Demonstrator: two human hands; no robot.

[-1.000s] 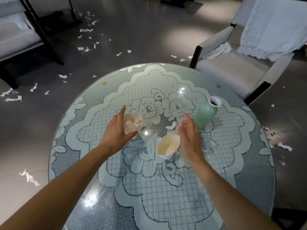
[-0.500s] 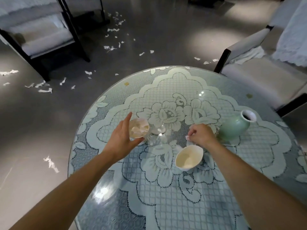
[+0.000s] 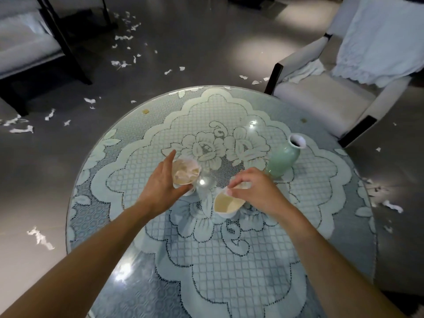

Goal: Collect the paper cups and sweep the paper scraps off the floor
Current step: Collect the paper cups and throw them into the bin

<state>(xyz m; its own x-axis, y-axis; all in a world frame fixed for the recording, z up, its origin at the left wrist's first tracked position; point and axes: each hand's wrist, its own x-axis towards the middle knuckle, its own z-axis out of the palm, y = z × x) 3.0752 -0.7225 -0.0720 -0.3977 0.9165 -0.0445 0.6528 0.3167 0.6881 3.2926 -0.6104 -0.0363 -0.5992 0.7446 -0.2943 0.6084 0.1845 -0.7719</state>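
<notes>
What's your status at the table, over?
Left hand grips scrap-filled paper cup. Right hand pinches paper scrap over second cup. Green vase close beside right hand; floor scraps unswept.

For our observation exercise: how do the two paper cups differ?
The left cup holds crumpled scraps; the right cup looks empty. The left cup stands upright in the grip of the left hand; the right cup tilts, and the right hand pinches a scrap over it. Both are pale paper cups.
</notes>
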